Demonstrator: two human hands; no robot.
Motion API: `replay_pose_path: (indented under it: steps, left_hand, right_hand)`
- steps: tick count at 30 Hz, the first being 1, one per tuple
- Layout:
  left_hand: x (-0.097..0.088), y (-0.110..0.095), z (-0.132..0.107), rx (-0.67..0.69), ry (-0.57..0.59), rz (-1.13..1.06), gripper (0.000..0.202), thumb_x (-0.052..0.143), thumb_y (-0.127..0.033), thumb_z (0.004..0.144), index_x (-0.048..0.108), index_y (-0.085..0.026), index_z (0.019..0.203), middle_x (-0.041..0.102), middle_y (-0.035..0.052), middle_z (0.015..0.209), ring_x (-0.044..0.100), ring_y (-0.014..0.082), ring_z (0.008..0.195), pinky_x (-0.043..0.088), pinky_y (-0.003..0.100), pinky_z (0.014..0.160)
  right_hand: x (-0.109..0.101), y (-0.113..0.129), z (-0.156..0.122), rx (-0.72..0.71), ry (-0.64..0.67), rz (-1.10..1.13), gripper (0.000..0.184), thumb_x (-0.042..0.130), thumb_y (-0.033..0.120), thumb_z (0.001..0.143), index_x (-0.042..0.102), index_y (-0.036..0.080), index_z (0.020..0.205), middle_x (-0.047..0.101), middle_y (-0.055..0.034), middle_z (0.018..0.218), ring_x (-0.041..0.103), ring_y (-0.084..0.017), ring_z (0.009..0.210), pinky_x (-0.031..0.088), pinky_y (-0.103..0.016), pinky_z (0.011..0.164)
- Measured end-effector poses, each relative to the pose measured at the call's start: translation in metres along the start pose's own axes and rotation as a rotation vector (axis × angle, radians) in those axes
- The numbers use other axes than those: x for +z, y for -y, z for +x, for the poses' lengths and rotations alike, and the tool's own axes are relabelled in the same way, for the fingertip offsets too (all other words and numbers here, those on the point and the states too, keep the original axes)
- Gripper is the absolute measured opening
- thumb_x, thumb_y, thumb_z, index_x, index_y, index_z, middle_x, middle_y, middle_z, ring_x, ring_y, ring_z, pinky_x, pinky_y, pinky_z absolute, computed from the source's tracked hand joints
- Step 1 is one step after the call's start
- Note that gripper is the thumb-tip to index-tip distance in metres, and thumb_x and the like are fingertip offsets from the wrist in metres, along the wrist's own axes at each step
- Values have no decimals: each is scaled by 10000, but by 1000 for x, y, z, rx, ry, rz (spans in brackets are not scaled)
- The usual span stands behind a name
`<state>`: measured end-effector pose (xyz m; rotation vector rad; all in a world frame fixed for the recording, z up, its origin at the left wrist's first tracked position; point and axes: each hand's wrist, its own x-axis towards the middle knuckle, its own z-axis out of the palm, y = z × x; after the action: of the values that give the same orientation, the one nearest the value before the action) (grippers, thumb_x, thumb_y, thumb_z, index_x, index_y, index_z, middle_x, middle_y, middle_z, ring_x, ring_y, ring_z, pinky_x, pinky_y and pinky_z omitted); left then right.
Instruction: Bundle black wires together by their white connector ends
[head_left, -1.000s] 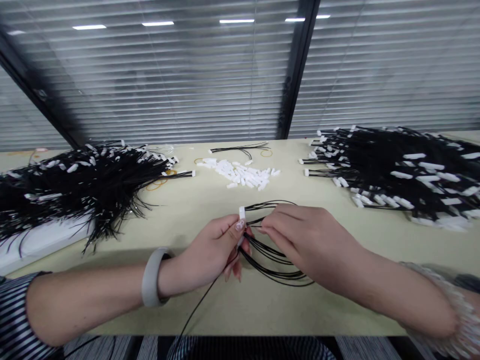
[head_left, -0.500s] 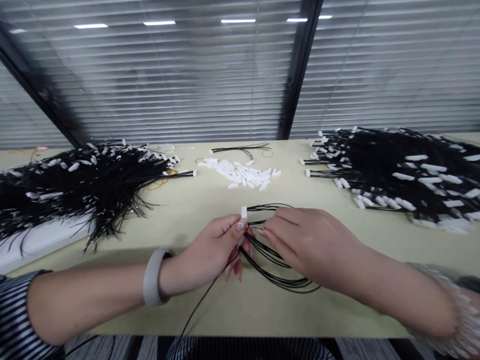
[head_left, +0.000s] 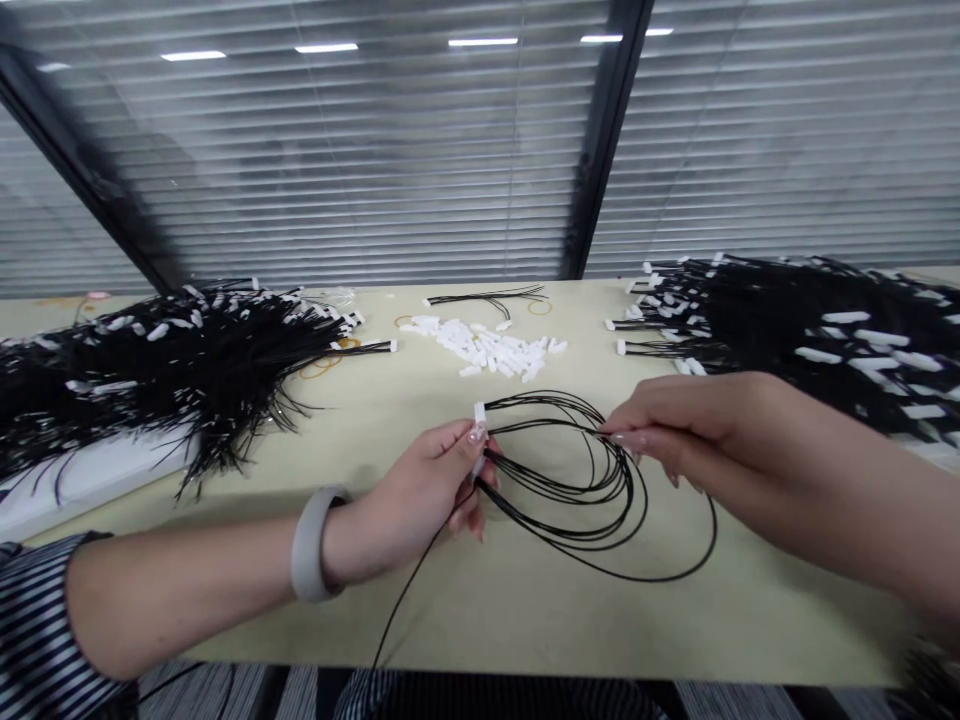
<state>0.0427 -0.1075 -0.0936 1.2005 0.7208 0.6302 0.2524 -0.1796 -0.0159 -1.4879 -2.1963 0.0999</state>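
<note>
Between thumb and fingers, my left hand [head_left: 435,470] pinches white connectors; one white connector [head_left: 480,412] stands out above the thumb, and part of another shows below it. Thin black wires [head_left: 559,535] run from them and curve to the right in open loops. At the right side of these loops, my right hand [head_left: 675,430] is closed in a pinch on a black wire. Its fingertips hide the wire's end. A single black wire [head_left: 405,590] trails from under my left hand down over the table's front edge.
Loose white connectors [head_left: 487,348] lie in a pile mid-table, behind my hands. A wire bundle [head_left: 487,296] lies beyond them. Big heaps of black wires with white connectors stand left [head_left: 172,370] and right [head_left: 787,310]. A white box [head_left: 97,480] sits under the left heap. Window blinds [head_left: 375,170] rise behind.
My right hand has moved right, away from the connectors, pulling a wire with it. The black loops now show fully between my hands. My left hand keeps its hold.
</note>
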Motion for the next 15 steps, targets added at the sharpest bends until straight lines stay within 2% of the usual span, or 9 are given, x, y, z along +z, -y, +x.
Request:
replay_pose_path:
  steps: [3, 6, 9, 12, 15]
  left_hand:
    - [1, -1, 0, 0, 14, -16, 280, 422, -436, 858, 483, -168, 804, 503, -60, 647, 347, 5, 338, 439, 177, 376]
    - [2, -2, -1, -1, 23, -2, 280, 426, -432, 856, 485, -165, 797, 504, -59, 631, 353, 8, 328, 432, 175, 359]
    - [2, -4, -2, 1, 54, 22, 286, 419, -427, 861, 490, -161, 785, 503, -63, 613, 333, -1, 305, 429, 172, 356]
    - [2, -6, -3, 4, 104, 55, 304, 411, -437, 862, 497, -158, 781, 498, -64, 607, 330, -7, 298, 435, 174, 372]
    - [0, -6, -3, 6, 132, 97, 310, 398, -440, 867, 490, -159, 773, 502, -63, 615, 335, -8, 295, 431, 177, 371]
  right_hand:
    - [-2, 9, -2, 3, -99, 82, 186, 469, 284, 848, 608, 214, 746, 612, 11, 701, 548, -89, 594, 412, -197, 500]
    - [12, 14, -4, -134, -218, -29, 120, 500, 192, 827, 620, 201, 827, 627, -8, 785, 564, -104, 681, 417, -210, 568]
    - [33, 12, -5, -290, -166, -133, 170, 461, 101, 823, 610, 177, 850, 613, -25, 815, 551, -115, 738, 400, -221, 592]
    - [48, 6, -5, -272, -74, -200, 183, 436, 69, 813, 595, 159, 828, 570, -23, 741, 512, -118, 693, 373, -238, 575]
    - [54, 3, -4, -273, -22, -292, 183, 415, 60, 813, 572, 148, 780, 511, -18, 672, 454, -116, 627, 327, -254, 540]
